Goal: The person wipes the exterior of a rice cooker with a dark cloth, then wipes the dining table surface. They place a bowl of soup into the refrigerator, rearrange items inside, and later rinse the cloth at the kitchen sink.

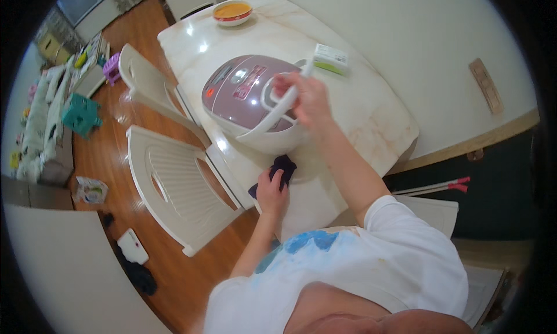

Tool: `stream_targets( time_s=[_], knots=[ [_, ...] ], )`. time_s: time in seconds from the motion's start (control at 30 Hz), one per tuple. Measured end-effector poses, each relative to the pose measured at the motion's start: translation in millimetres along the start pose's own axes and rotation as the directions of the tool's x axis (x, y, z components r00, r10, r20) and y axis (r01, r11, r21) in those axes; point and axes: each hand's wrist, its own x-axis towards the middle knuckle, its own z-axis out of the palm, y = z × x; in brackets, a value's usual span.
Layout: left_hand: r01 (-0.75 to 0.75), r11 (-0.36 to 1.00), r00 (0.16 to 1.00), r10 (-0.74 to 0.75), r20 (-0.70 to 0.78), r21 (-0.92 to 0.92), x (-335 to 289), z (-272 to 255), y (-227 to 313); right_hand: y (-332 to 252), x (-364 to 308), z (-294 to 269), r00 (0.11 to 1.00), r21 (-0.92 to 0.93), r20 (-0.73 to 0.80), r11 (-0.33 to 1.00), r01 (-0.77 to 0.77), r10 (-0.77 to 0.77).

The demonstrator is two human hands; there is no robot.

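Observation:
A rice cooker with a mauve-grey lid and white body stands on the marble-patterned table. An orange-red light glows on its lid. Its white carrying handle is raised at a slant over the lid, and my right hand has its fingers curled round the upper part. Close to the table's near edge, my left hand is closed on a dark cloth, pressed to the tabletop just in front of the cooker.
At the table's far end sits a red-and-white bowl with orange contents. A white-and-green box lies right of the cooker, towards the wall. White chairs line the left side. A teal stool stands on the wooden floor.

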Motion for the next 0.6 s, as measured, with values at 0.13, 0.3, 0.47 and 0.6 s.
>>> stream_targets(
  time_s=[0.13,0.3,0.47,0.6],
  knots=[
    [-0.024,0.997,1.0,0.025,-0.003,0.072,-1,4,0,5,-11,39,0.972,0.487,0.136,0.842,-0.233,0.191],
    [-0.023,0.993,1.0,0.021,0.014,0.114,-1,8,3,-22,2,33,0.994,0.51,0.09,0.855,-0.098,0.061],
    [-0.055,0.987,0.998,0.052,0.023,0.151,-2,10,6,-69,-9,4,0.999,0.418,-0.009,0.908,-0.025,0.032],
    [-0.047,0.979,0.999,0.043,0.028,0.199,-3,13,7,-122,-17,-39,0.998,0.494,-0.04,0.867,0.055,-0.041]
  ],
)
